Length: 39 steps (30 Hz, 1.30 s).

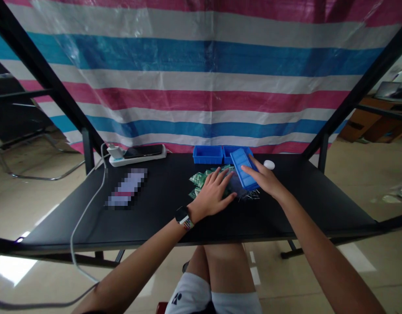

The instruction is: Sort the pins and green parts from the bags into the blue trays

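Blue plastic stands out in the head view: a tilted tray, held along one edge by the right hand, thumb on its face, above thin metal pins on the black table. The left hand spreads over small green packets, apparently gripping none, though its palm is hidden. Tipping the tray seems the step in hand; the next move calls for steadiness near loose pins.

Back left on the table, strip with phone on top; back centre, two bins side by side; before them, packets under left hand, third bin in right hand; behind, sheet.
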Tool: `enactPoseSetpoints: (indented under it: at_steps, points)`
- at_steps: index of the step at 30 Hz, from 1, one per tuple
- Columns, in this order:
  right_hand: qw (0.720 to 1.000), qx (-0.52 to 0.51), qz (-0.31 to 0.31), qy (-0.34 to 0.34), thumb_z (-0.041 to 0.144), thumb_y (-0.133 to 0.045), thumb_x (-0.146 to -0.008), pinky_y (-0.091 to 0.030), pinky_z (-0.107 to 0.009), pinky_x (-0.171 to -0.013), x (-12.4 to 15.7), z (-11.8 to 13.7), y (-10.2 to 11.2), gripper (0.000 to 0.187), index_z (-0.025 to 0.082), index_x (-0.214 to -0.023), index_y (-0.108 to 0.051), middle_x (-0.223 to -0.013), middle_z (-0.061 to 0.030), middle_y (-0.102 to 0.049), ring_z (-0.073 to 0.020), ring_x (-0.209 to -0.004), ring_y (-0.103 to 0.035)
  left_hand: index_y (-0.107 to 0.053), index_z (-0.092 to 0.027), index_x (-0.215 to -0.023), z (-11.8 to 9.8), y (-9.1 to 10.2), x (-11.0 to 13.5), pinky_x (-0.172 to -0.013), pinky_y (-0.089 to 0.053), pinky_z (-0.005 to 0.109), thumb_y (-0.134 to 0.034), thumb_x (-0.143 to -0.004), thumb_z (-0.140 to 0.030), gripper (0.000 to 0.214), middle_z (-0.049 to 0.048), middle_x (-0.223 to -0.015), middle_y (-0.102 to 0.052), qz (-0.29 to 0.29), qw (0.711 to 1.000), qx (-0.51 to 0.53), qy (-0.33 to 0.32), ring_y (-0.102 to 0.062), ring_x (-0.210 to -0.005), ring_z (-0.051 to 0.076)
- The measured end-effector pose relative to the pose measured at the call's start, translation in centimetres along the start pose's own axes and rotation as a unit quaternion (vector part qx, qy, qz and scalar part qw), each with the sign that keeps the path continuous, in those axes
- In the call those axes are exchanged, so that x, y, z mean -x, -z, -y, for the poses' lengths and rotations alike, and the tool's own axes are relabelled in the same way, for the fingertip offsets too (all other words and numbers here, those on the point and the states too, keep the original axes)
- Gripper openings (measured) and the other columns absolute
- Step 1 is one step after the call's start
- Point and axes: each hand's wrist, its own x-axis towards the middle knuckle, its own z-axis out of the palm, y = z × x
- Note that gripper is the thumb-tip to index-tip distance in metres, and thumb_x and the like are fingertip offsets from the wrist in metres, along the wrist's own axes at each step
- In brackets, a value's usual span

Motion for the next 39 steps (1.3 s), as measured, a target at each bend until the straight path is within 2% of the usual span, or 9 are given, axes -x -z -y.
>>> enactPoseSetpoints:
  at_steps: [7, 11, 17, 21, 25, 28, 31, 33, 39]
  points:
    - [0.998, 0.044, -0.044, 0.033, 0.061, -0.077, -0.088, -0.047, -0.056, -0.12, -0.4, 1.1, 2.1, 0.073, 0.031, -0.153, -0.062, -0.14, -0.0076, -0.074, -0.0422, -0.139, -0.062, -0.045, -0.021, -0.164, 0.0, 0.0, 0.3, -0.133, -0.023, 0.064, -0.052, -0.107, -0.055, 0.067, 0.0162, -0.175, -0.037, 0.016, 1.0, 0.018, -0.017, -0.026, -0.165, 0.04]
    - [0.989, -0.148, 0.009, -0.019, 0.059, -0.074, -0.091, -0.054, -0.054, -0.115, -0.3, 2.2, 3.5, 0.061, 0.028, -0.142, -0.068, -0.139, -0.0067, -0.075, -0.0376, -0.138, -0.065, -0.052, -0.021, -0.157, 0.2, 0.6, 0.0, -0.131, -0.031, 0.059, -0.054, -0.108, -0.05, 0.057, 0.0165, -0.168, -0.047, -0.028, 0.994, 0.105, -0.021, -0.039, -0.159, 0.037]
    - [0.864, -0.439, 0.142, -0.201, 0.055, -0.054, -0.103, -0.065, -0.049, -0.098, 0.8, 2.8, 3.1, 0.046, 0.021, -0.131, -0.069, -0.115, -0.01, -0.083, -0.0309, -0.109, -0.079, -0.054, -0.021, -0.152, 1.1, 3.5, -2.0, -0.113, -0.052, 0.049, -0.058, -0.107, -0.049, 0.053, 0.0159, -0.152, -0.06, -0.142, 0.924, 0.349, 0.057, -0.063, -0.131, 0.031]
    - [0.792, -0.472, 0.29, -0.255, 0.061, -0.044, -0.105, -0.064, -0.054, -0.096, 1.4, 2.2, 0.7, 0.059, 0.02, -0.143, -0.061, -0.119, -0.0129, -0.081, -0.0326, -0.102, -0.08, -0.053, -0.024, -0.156, 1.6, 5.6, -2.3, -0.11, -0.053, 0.048, -0.062, -0.103, -0.051, 0.061, 0.013, -0.154, -0.061, -0.091, 0.894, 0.435, 0.061, -0.064, -0.13, 0.034]
    - [0.724, -0.475, 0.439, -0.237, 0.08, -0.039, -0.099, -0.061, -0.065, -0.09, 1.4, 1.9, -1.4, 0.08, 0.019, -0.15, -0.053, -0.127, -0.0181, -0.078, -0.0378, -0.1, -0.079, -0.06, -0.02, -0.149, 2.7, 6.4, -1.3, -0.117, -0.048, 0.046, -0.06, -0.103, -0.05, 0.055, 0.0102, -0.148, -0.067, -0.078, 0.912, 0.394, 0.084, -0.061, -0.136, 0.036]
    - [0.76, -0.489, 0.395, -0.164, 0.073, -0.045, -0.101, -0.059, -0.061, -0.099, 0.9, 2.0, -1.7, 0.068, 0.02, -0.142, -0.06, -0.132, -0.0163, -0.076, -0.0357, -0.109, -0.078, -0.065, -0.019, -0.141, 5.6, 7.4, -0.5, -0.118, -0.048, 0.045, -0.062, -0.099, -0.046, 0.051, 0.0105, -0.145, -0.068, -0.178, 0.9, 0.368, 0.152, -0.061, -0.135, 0.035]
    - [0.829, -0.446, 0.317, -0.113, 0.06, -0.053, -0.101, -0.059, -0.054, -0.102, 0.2, 1.6, -0.9, 0.055, 0.02, -0.135, -0.067, -0.14, -0.0163, -0.073, -0.0338, -0.111, -0.077, -0.067, -0.018, -0.131, 10.4, 9.5, 0.2, -0.082, -0.062, 0.037, -0.058, -0.097, -0.043, 0.043, 0.0114, -0.116, -0.073, -0.252, 0.853, 0.354, 0.288, -0.071, -0.1, 0.027]
    - [0.867, -0.402, 0.28, -0.096, 0.057, -0.053, -0.1, -0.061, -0.053, -0.096, -0.2, 1.0, 0.0, 0.052, 0.019, -0.133, -0.069, -0.14, -0.0179, -0.073, -0.033, -0.107, -0.078, -0.067, -0.019, -0.127, 13.6, 11.2, 0.8, -0.061, -0.057, 0.028, -0.054, -0.097, -0.041, 0.039, 0.0096, -0.105, -0.07, -0.281, 0.833, 0.312, 0.361, -0.067, -0.081, 0.021]
    - [0.931, -0.301, 0.196, -0.065, 0.058, -0.047, -0.097, -0.062, -0.043, -0.073, -0.9, -1.8, 2.4, 0.055, 0.02, -0.128, -0.07, -0.127, -0.0189, -0.077, -0.029, -0.09, -0.076, -0.067, -0.016, -0.117, 17.7, 13.4, 2.2, -0.061, -0.055, 0.027, -0.051, -0.098, -0.038, 0.033, 0.0088, -0.098, -0.07, -0.295, 0.839, 0.135, 0.437, -0.064, -0.077, 0.021]
